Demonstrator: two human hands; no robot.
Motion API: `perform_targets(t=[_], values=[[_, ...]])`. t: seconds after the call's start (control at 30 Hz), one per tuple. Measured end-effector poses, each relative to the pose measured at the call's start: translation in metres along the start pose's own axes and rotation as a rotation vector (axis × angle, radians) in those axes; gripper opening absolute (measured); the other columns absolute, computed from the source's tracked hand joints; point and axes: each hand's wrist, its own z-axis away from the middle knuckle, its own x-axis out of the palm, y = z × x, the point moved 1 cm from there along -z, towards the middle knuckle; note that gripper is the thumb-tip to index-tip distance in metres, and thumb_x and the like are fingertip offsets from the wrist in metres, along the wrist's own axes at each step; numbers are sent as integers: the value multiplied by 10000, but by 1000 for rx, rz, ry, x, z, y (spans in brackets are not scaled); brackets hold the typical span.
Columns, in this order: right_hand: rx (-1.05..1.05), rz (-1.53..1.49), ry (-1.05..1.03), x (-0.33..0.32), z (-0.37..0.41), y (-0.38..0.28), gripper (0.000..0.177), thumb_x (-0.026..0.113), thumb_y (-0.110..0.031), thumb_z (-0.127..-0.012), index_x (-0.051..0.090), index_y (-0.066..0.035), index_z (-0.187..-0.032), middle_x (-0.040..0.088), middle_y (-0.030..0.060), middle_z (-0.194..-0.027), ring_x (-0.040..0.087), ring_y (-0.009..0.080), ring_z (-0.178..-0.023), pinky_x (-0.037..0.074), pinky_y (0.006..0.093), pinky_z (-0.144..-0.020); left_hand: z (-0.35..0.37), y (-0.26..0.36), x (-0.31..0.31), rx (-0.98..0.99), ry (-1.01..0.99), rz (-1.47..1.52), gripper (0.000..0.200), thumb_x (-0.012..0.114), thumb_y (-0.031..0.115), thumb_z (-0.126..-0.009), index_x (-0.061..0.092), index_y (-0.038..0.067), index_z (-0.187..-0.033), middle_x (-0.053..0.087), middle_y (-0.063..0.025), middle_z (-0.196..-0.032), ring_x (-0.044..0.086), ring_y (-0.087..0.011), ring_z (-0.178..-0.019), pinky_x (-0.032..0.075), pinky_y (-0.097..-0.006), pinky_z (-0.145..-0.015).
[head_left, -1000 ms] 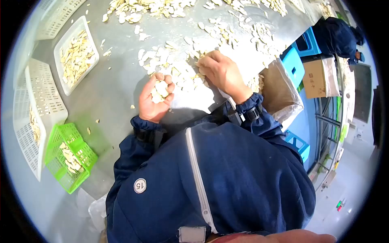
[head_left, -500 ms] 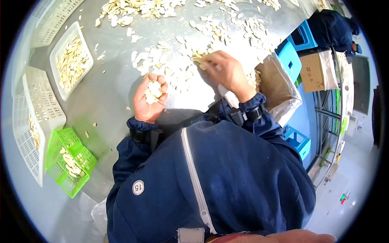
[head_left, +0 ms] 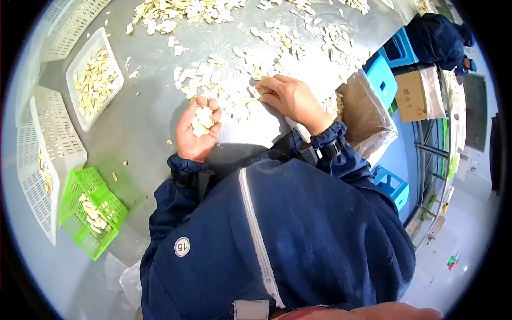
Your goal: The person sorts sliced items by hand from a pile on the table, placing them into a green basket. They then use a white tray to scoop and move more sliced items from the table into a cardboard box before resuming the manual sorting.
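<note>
My left hand (head_left: 196, 130) is cupped, palm up, with its fingers curled round a small pile of pale dried slices (head_left: 202, 121). To its right, my right hand (head_left: 296, 102) reaches down to the metal table (head_left: 152, 101), its thumb and forefinger pinched at a pale slice (head_left: 255, 92). Flat cream-coloured slices (head_left: 226, 101) lie loosely scattered around those fingertips. Bright glare washes out part of this spread, so single pieces are hard to tell apart.
At left stand a white tray of slices (head_left: 96, 88), a white perforated basket (head_left: 64, 136) and a green basket (head_left: 93, 213). A bag-lined container (head_left: 368, 114), blue stools (head_left: 392, 189) and a cardboard box (head_left: 413, 96) are at right. Another person (head_left: 434, 40) is bent over farther back.
My right hand has come down slightly toward me, its fingertips moving from a slice higher up to the slices nearer my left hand. My left hand keeps its pile in place.
</note>
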Motion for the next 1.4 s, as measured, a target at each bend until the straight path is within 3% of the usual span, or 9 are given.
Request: perform_targets(t=[0.33, 0.5, 0.73, 0.87, 0.97, 1.07, 1.17, 1.3, 1.4], values=[[-82, -1, 76, 3, -9, -8, 241, 785, -179, -868, 728, -122, -1095, 694, 66, -994, 706, 289, -858, 580, 388, -764, 0, 0, 2, 0, -6, -14, 198, 503, 281, -1111, 546, 92, -1153, 517, -70, -1057, 512, -178, -888, 485, -280, -669], [-8, 4, -28, 1, -19, -7, 160, 759, -186, -875, 708, -109, -1005, 681, 76, -916, 690, 297, -822, 568, 389, -744, -1, 0, -4, -8, -37, 25, 222, 517, 293, -1096, 592, 86, -1121, 613, -115, -1103, 595, -230, -920, 524, -312, -696], [19, 78, -101, -2, -18, -12, 169, 771, -224, -877, 693, -98, -957, 683, 77, -852, 693, 287, -810, 555, 387, -724, -2, 0, -7, -8, -39, 32, 224, 508, 292, -1101, 597, 86, -1119, 623, -120, -1108, 597, -238, -922, 518, -318, -696], [166, -18, 55, -10, -1, 1, 148, 754, -244, -901, 699, -121, -962, 713, 97, -861, 704, 329, -842, 567, 429, -729, 0, 1, -2, -1, 4, 5, 204, 500, 275, -1108, 569, 85, -1138, 577, -98, -1087, 553, -207, -896, 502, -302, -674], [52, 308, 318, -22, 1, 11, 164, 721, -164, -909, 749, -131, -1067, 742, 91, -1048, 700, 317, -946, 585, 418, -820, -1, 0, -2, -11, -8, 1, 193, 500, 267, -1110, 556, 86, -1148, 556, -87, -1082, 533, -191, -888, 493, -293, -664], [5, 141, 241, -9, -10, 11, 208, 710, -138, -908, 754, -130, -1111, 736, 89, -1111, 688, 315, -1015, 582, 411, -854, -2, -1, -2, -13, -12, -2, 191, 507, 268, -1106, 556, 89, -1150, 557, -85, -1082, 532, -191, -889, 491, -293, -665], [-152, 91, 209, 6, -35, -13, 257, 750, -121, -883, 756, -101, -1139, 721, 78, -1054, 672, 318, -970, 574, 403, -830, -1, 0, -2, -11, -7, -6, 193, 509, 270, -1104, 558, 89, -1149, 561, -86, -1085, 535, -192, -894, 494, -295, -666], [-158, 201, 181, 21, -51, -13, 195, 752, -184, -879, 740, -107, -1058, 696, 77, -1000, 652, 299, -944, 552, 411, -853, 1, 0, 1, 10, 11, -31, 197, 510, 272, -1104, 564, 87, -1144, 570, -89, -1095, 545, -196, -908, 504, -299, -668], [-86, 54, 164, 6, -41, -8, 185, 735, -207, -926, 722, -72, -1051, 724, 93, -947, 688, 290, -890, 559, 390, -821, 0, 0, -1, -6, -17, -6, 202, 511, 273, -1105, 568, 84, -1144, 575, -94, -1102, 551, -199, -909, 510, -301, -670]])
